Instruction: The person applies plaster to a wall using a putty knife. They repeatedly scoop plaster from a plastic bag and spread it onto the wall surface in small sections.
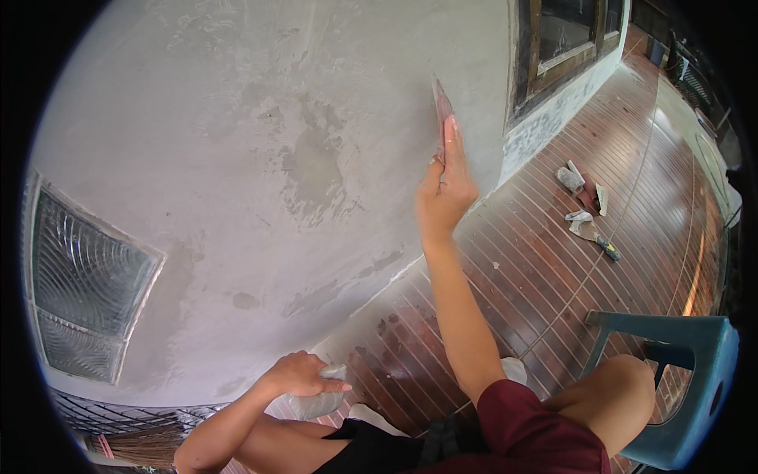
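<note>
My right hand (448, 193) is raised to the grey plastered wall (213, 103), near the window. Its fingers are closed on a thin, flat reddish-brown piece (442, 107), seen nearly edge-on against the wall; its exact kind is unclear. Low by the foot of the wall, my left hand (302, 374) grips a pale grey, partly see-through bundle (316, 403) that looks like a plastic bag, with its contents hard to make out. Damp-looking darker patches (316, 166) and rough scraped marks cover the middle of the wall.
A putty knife (606, 246) and several crumpled scraps (580, 183) lie on the red tiled floor (537, 276). A blue plastic stool (695, 379) stands at lower right. Upper right is a wooden-framed window (564, 39); glass blocks (87, 276) sit at left, above a broom (142, 448).
</note>
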### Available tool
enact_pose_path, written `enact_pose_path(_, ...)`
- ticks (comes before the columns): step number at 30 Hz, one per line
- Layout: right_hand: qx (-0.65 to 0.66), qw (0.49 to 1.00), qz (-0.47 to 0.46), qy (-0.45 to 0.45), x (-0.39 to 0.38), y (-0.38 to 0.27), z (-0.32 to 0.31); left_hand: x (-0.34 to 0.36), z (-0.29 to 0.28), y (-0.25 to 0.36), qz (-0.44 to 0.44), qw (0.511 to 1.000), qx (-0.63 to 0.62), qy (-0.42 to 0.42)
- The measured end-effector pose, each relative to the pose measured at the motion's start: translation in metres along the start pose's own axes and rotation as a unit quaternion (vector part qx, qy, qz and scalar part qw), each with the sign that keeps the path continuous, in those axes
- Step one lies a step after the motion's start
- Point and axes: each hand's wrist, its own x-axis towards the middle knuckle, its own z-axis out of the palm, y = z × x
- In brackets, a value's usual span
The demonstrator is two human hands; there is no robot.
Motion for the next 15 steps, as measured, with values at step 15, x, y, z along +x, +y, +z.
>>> enact_pose_path(15,0.019,0.997,0.067,-0.032,-0.045,0.0,-0.044,0.001,0.007,0.007,0.009,0.999,0.008,-0.037)
